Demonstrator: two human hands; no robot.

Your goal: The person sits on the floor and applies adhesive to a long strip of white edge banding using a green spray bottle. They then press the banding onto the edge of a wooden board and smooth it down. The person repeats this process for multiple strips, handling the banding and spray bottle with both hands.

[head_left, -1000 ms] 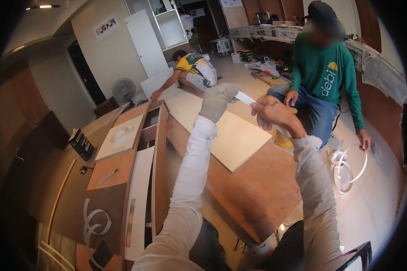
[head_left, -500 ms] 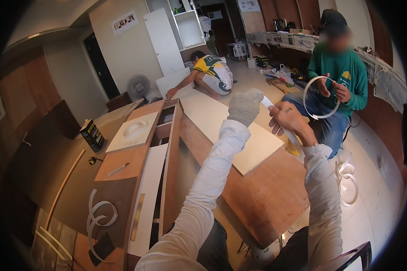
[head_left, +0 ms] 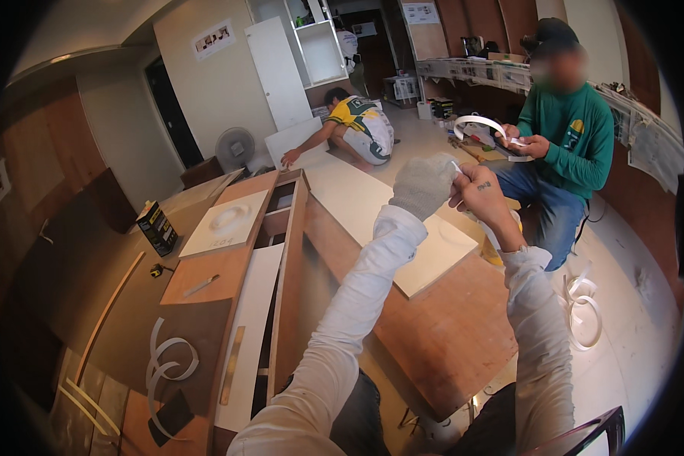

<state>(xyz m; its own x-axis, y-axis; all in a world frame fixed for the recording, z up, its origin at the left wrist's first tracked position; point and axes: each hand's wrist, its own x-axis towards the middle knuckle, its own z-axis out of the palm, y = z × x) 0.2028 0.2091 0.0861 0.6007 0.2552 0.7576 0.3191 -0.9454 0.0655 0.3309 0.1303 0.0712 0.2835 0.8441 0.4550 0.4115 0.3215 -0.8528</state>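
Note:
My left hand (head_left: pixel 424 185), in a grey knit glove, is closed on the end of a white edging strip (head_left: pixel 457 166). Against it, my bare right hand (head_left: pixel 482 191) pinches the same strip; the fingers hide most of it. Both arms reach forward over a long cream panel (head_left: pixel 357 201) lying on a reddish-brown board (head_left: pixel 441 346). On the right, a seated person in a green shirt (head_left: pixel 574 140) holds a curved white strip (head_left: pixel 479 120) with both hands. Loose white strip coils (head_left: pixel 585 323) lie on the floor below that person.
At left, a workbench bears a square white panel (head_left: pixel 211 235), a black can (head_left: pixel 156 226), a tape measure (head_left: pixel 157 270), a utility knife (head_left: pixel 201 286) and coiled white strips (head_left: pixel 156 357). An open wooden frame (head_left: pixel 287 304) runs alongside. Farther back, another person (head_left: pixel 365 125) crouches near a fan (head_left: pixel 235 148).
My hands have come together, so less of the strip shows between them. The seated person has lowered their hands, and their white loop now extends leftward as an arc.

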